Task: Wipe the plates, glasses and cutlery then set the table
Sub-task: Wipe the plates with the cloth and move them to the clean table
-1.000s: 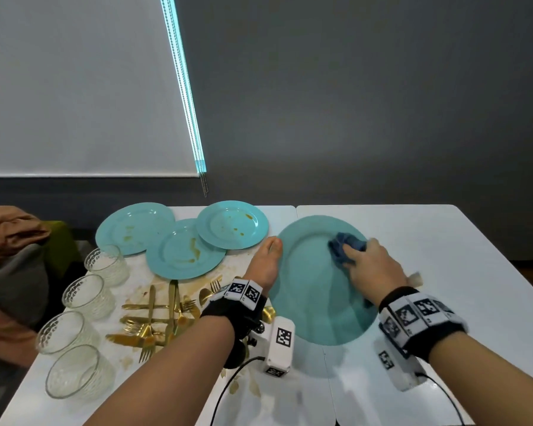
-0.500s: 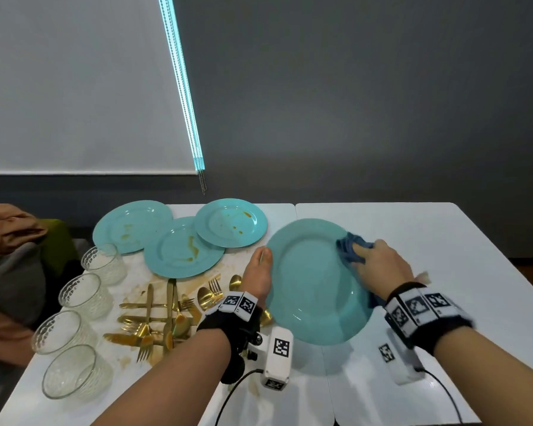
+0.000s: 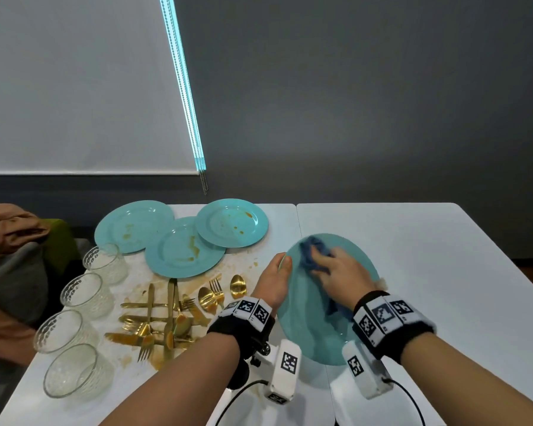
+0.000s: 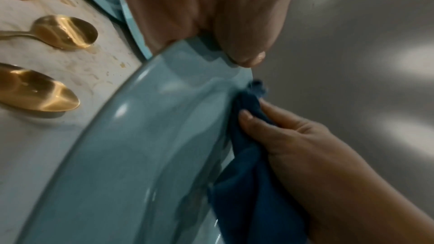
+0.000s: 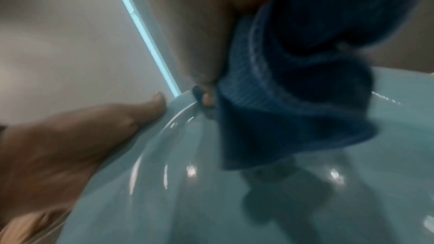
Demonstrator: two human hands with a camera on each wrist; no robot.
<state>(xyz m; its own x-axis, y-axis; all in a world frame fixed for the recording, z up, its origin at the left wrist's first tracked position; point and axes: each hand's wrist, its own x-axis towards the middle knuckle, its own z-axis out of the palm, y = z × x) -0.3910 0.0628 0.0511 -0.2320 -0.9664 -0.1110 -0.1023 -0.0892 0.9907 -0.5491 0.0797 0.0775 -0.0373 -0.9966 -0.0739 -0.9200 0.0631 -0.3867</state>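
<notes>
A teal plate is tilted up off the table, its face turned to the right. My left hand grips its left rim, thumb on the front, as the left wrist view shows at the rim of the plate. My right hand holds a bunched blue cloth and presses it on the plate's upper face. In the right wrist view the cloth lies against the glossy plate. Three dirty teal plates overlap at the back left. A heap of gold cutlery lies beside them.
Several clear glasses stand in a row along the left edge. The white table is smeared with sauce under the cutlery. Brown and grey clothing is piled on a seat at the left. A dark wall stands behind.
My right hand has slid the cloth leftward, from the plate's right rim to its upper left. The plate has tilted up steeper and turned edge-on. My left hand keeps its grip.
</notes>
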